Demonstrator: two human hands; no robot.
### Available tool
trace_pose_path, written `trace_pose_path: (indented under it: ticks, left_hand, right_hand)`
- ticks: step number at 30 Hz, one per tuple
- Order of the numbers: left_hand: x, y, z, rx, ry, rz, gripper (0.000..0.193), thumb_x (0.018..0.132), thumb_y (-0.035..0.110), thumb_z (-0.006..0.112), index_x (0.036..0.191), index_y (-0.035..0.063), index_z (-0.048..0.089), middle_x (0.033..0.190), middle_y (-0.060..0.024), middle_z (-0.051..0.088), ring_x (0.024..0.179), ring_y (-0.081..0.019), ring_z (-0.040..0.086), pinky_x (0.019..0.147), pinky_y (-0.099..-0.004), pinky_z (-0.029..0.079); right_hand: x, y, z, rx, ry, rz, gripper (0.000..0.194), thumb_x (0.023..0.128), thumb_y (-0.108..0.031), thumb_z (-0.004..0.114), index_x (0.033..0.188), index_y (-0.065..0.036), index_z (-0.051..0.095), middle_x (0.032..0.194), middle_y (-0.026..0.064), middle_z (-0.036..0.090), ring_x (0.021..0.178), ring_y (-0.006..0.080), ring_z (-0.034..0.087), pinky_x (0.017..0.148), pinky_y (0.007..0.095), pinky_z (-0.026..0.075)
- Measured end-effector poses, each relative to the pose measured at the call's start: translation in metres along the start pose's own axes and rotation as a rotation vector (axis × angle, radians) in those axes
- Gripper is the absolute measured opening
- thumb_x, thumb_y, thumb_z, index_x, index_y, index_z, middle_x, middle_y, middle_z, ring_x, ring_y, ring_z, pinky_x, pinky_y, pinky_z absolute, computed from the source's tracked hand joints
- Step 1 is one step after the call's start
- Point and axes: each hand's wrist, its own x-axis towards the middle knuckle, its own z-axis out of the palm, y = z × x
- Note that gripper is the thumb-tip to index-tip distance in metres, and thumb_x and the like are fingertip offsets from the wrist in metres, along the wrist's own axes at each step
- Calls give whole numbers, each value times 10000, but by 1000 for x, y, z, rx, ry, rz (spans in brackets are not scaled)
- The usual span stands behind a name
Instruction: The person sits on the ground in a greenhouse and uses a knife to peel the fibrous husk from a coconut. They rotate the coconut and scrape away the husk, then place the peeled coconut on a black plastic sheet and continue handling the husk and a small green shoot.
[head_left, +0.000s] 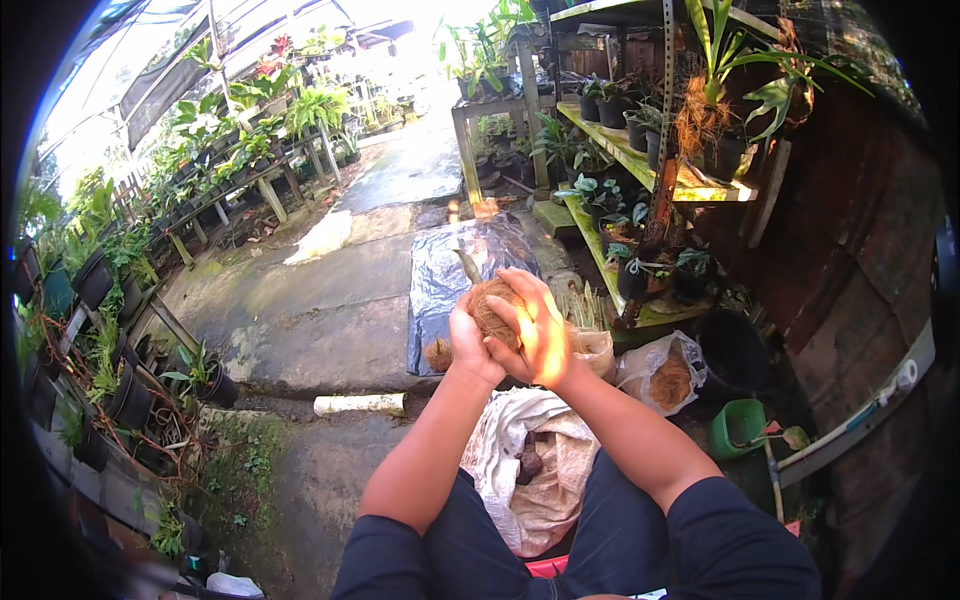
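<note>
Between my two cupped palms sits a rounded ball of brown coconut fibre. My left hand supports it from the left and below. My right hand curls over its right side, fingers spread across the fibre. A pale green-brown stem shows just above the ball; whether it grows from it cannot be told. Beneath and beyond my hands a sheet of black plastic covers the ground. A small fibre clump lies on its near left corner. An open white woven sack with dark lumps inside stands between my legs.
On the right are a clear plastic bag of brown fibre, another bag, a black bucket and a green container. Plant shelves rise behind them. A white pipe piece lies left; potted plants line that side.
</note>
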Motion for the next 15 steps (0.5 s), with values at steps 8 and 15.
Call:
trace_pose_path:
  ticks: [8, 15]
  left_hand:
    - [-7, -17, 14, 43, 273, 307, 428, 1077, 411, 397, 1158, 61, 631, 1123, -106, 705, 1032, -282, 694, 956, -426, 553]
    - [-10, -36, 31, 401, 493, 629, 358, 1081, 335, 473, 1231, 34, 595, 1119, -89, 653, 1040, -227, 656, 931, -392, 525]
  right_hand:
    - [-2, -13, 16, 289, 147, 406, 530, 936, -280, 701, 1353, 12, 553, 1383, 275, 579, 1238, 462, 598, 1055, 490, 478]
    - [-10, -14, 39, 850, 418, 988, 296, 1076, -247, 539, 1269, -29, 592, 1177, 142, 682, 1077, 248, 651, 962, 402, 513]
